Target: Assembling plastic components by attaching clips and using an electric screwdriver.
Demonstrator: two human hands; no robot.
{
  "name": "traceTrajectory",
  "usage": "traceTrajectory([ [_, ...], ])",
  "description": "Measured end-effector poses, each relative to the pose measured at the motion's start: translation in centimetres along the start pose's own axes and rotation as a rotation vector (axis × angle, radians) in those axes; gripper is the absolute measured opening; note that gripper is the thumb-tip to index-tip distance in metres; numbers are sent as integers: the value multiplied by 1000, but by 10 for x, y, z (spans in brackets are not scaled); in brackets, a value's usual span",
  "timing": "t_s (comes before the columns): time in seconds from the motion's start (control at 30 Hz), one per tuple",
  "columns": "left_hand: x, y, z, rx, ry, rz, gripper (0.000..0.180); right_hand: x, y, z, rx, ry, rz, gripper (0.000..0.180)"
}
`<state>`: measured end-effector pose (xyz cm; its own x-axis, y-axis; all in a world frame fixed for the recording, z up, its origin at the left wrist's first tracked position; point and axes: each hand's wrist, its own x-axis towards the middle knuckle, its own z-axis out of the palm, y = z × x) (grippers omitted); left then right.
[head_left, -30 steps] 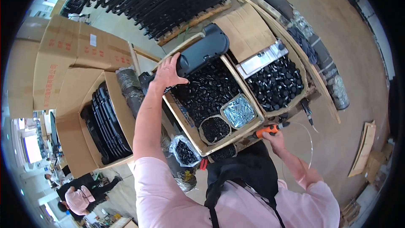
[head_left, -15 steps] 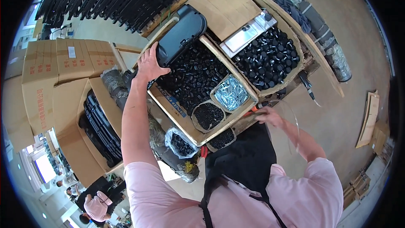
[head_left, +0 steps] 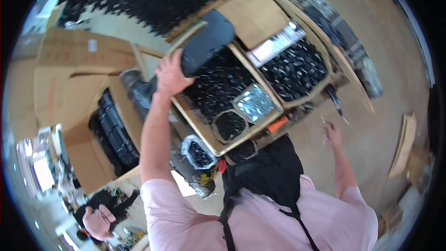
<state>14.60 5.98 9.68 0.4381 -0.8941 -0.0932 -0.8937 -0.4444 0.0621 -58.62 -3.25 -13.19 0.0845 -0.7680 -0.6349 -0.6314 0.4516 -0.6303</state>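
My left hand (head_left: 173, 75) grips the lower end of a black plastic panel (head_left: 209, 35) at the left edge of a wooden box, with fingers and thumb on either side of it. Small black plastic parts (head_left: 223, 76) fill the box beside that hand. In its near corner stand a tub of silvery screws (head_left: 254, 103) and a tub of small dark pieces (head_left: 230, 126). My right hand (head_left: 332, 135), smeared by motion, is off to the right, clear of the box. A thin pale line, perhaps a hose, runs near its fingers. An orange object (head_left: 278, 124) sits along the box's near edge.
Round black caps (head_left: 297, 72) fill the right-hand bin, with a metal strip and cardboard (head_left: 255, 16) behind. A black tool (head_left: 335, 102) hangs at its right side. Left stand a carton (head_left: 79, 144) of black parts and a plastic-lined tub (head_left: 199, 153). Another person (head_left: 98, 223) works lower left.
My right hand has moved away from the box's near edge, out to the right, leaving the orange object more exposed. My left hand stays on the panel while the view shifts slightly.
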Motion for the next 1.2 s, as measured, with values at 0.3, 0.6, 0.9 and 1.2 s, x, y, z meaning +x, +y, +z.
traceTrajectory([
  [0.3,-145,24,-34,-31,144,33,113,-70,-238,37,-50,-205,-641,22],
  [0.6,-292,92,-36,-406,312,-325,111,-143,-375,161,-405,-841,-1099,26],
  [0.9,-397,103,-42,-569,511,-880,117,-215,-387,228,-631,-1314,-1385,30],
  [1.2,-416,40,-57,-1113,644,-729,117,-242,-380,254,-748,-1192,-1260,33],
])
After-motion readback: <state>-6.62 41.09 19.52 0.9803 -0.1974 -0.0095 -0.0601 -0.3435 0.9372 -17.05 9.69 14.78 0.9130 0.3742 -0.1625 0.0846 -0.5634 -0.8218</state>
